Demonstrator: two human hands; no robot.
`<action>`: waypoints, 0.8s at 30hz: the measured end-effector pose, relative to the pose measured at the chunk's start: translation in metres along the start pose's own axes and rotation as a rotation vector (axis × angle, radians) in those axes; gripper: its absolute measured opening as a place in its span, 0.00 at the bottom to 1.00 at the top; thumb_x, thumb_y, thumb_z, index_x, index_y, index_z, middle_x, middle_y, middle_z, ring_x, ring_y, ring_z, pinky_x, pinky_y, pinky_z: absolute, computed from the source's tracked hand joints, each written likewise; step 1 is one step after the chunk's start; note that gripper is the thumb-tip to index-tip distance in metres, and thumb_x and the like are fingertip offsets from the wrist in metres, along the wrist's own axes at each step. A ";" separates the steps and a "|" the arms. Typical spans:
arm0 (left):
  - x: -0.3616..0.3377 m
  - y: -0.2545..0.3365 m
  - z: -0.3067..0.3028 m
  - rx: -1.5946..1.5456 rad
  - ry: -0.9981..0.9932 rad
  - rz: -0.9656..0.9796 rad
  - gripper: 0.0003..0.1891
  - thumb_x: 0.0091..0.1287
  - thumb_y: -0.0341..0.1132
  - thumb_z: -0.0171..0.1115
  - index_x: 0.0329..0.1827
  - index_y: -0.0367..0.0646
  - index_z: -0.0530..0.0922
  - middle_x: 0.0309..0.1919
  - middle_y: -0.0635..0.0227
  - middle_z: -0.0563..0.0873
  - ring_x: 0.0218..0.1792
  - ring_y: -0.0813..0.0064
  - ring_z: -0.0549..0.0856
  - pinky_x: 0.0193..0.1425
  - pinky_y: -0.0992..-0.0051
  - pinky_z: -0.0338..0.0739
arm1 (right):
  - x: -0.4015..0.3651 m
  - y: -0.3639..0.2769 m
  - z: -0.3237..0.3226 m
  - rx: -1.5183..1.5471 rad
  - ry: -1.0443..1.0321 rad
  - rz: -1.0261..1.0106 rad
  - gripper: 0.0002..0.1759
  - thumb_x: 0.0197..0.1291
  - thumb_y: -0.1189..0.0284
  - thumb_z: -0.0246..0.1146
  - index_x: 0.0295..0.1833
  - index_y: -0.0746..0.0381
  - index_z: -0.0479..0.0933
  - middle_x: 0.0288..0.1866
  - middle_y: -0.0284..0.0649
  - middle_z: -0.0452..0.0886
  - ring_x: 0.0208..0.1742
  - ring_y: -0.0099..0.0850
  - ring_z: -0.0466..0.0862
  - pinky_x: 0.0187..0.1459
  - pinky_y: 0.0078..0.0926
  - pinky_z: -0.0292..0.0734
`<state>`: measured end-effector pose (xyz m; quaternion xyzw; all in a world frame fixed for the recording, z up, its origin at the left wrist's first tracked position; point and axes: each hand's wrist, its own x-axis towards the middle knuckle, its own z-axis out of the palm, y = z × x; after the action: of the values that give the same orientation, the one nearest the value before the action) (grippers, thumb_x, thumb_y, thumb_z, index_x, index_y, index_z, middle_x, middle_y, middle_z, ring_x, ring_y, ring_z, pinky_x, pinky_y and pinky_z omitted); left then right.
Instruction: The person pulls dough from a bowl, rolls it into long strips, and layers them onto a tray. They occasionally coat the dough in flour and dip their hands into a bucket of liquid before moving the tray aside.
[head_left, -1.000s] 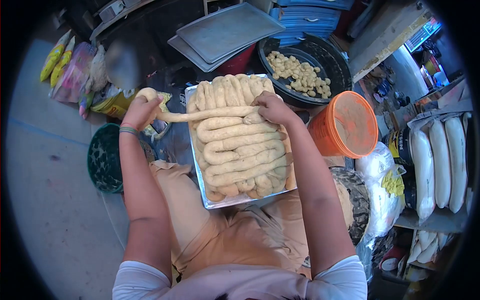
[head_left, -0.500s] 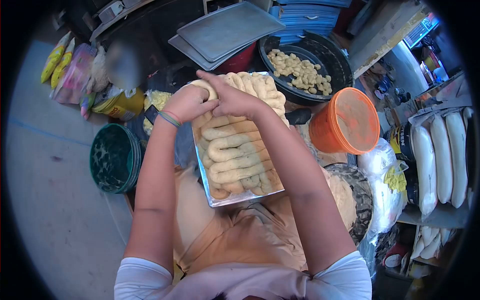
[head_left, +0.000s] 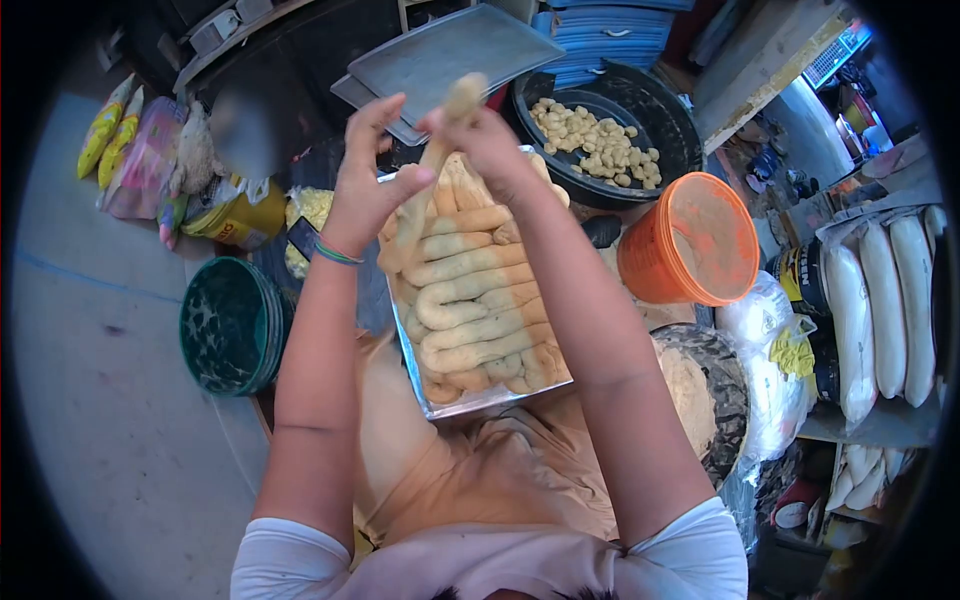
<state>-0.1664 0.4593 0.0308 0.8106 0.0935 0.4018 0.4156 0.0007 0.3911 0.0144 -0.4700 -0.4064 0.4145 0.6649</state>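
My right hand (head_left: 487,150) grips a pale dough rope (head_left: 408,235), lifted over the far end of a metal tray (head_left: 462,404). One end of the rope sticks up past my fingers; the rest slants down onto the dough, blurred by motion. Left of it, my left hand (head_left: 368,165) is open, thumb and fingers apart, its thumb tip close to the rope. Long folded strands of dough (head_left: 475,300) fill the tray in rows, looping back at the left side. The tray rests on my lap.
Beyond stand stacked flat metal trays (head_left: 450,55) and a black tub (head_left: 665,120) with many dough pieces (head_left: 590,140). An orange bucket (head_left: 690,240) and a basin of flour-like powder (head_left: 690,395) sit right. Left are a green bucket (head_left: 232,325) and a yellow bucket (head_left: 240,215).
My hands, together over the tray's far left corner before, have come apart. My right hand has raised the dough rope up and away; my left hand has opened.
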 end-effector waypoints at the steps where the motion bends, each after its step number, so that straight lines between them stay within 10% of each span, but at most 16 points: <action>1: -0.007 -0.013 -0.003 0.091 -0.137 -0.092 0.38 0.50 0.45 0.75 0.62 0.39 0.71 0.57 0.57 0.74 0.57 0.66 0.76 0.64 0.71 0.68 | 0.000 -0.007 -0.014 0.050 0.084 -0.010 0.24 0.58 0.63 0.67 0.56 0.64 0.72 0.44 0.39 0.82 0.46 0.32 0.80 0.49 0.29 0.74; 3: -0.023 -0.022 -0.002 0.191 -0.445 -0.393 0.39 0.48 0.46 0.75 0.63 0.37 0.69 0.59 0.52 0.74 0.59 0.62 0.75 0.68 0.71 0.65 | -0.002 -0.011 -0.046 0.125 0.225 -0.027 0.26 0.61 0.61 0.66 0.59 0.63 0.69 0.48 0.40 0.81 0.50 0.32 0.79 0.50 0.30 0.73; 6: -0.046 -0.066 -0.004 0.457 -0.586 -0.339 0.35 0.50 0.43 0.72 0.60 0.35 0.72 0.56 0.52 0.77 0.54 0.63 0.79 0.62 0.71 0.71 | -0.019 0.018 -0.097 0.056 0.329 0.169 0.30 0.58 0.65 0.67 0.63 0.61 0.66 0.49 0.41 0.79 0.46 0.30 0.80 0.45 0.27 0.76; 13: -0.036 -0.083 -0.034 0.041 -0.595 -0.969 0.22 0.51 0.35 0.65 0.49 0.35 0.78 0.42 0.63 0.83 0.38 0.71 0.82 0.49 0.72 0.77 | -0.063 0.074 -0.136 -0.056 0.576 0.252 0.26 0.53 0.70 0.69 0.57 0.63 0.70 0.43 0.39 0.77 0.43 0.31 0.80 0.41 0.31 0.77; 24: -0.044 -0.064 0.008 0.473 -0.547 -0.411 0.27 0.63 0.48 0.63 0.58 0.38 0.75 0.56 0.53 0.75 0.61 0.58 0.73 0.66 0.66 0.66 | -0.071 0.061 -0.114 -1.273 0.286 0.291 0.27 0.61 0.52 0.58 0.56 0.61 0.75 0.59 0.48 0.76 0.62 0.42 0.74 0.60 0.48 0.66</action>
<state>-0.1779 0.4733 -0.0450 0.9251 0.2295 0.0479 0.2989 0.0728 0.3048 -0.0805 -0.8711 -0.4120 0.1129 0.2424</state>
